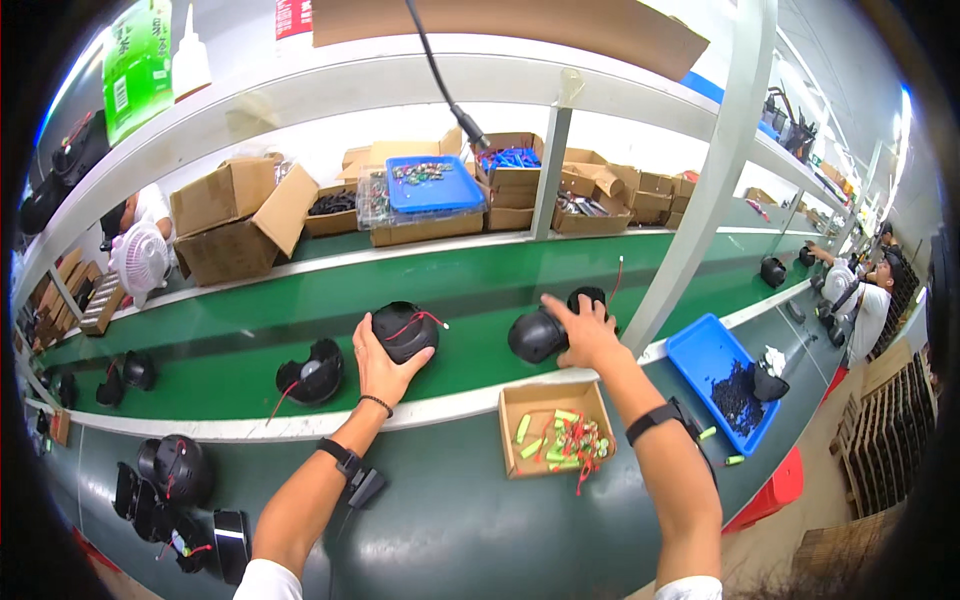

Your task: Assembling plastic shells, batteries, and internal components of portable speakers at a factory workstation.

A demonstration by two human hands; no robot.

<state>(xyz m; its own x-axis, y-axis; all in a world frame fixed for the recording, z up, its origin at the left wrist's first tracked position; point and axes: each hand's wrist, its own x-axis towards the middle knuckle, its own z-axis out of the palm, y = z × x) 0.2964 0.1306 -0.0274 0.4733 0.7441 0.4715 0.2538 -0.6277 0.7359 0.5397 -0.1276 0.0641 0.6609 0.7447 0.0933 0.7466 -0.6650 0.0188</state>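
My left hand (pixel 378 366) is closed round the side of a round black plastic shell (pixel 408 338), with a thin red wire and a small white plug on top. Over the green conveyor belt, my right hand (pixel 592 338) grips a glossy black shell (pixel 533 337), its fingers curved over it. Behind those fingers shows another black piece (pixel 584 297), with a red wire standing up. Its join to the shell is hidden. An open black shell (pixel 312 374) with a red wire lies on the belt, left of my left hand.
A cardboard box (pixel 512 460) of green cells and red wires stands before the belt. Right of it is a blue tray (pixel 690 345) of small black parts. More black shells (pixel 182 470) lie at left. A white post (pixel 700 190) rises beyond my right hand. Co-workers sit farther along.
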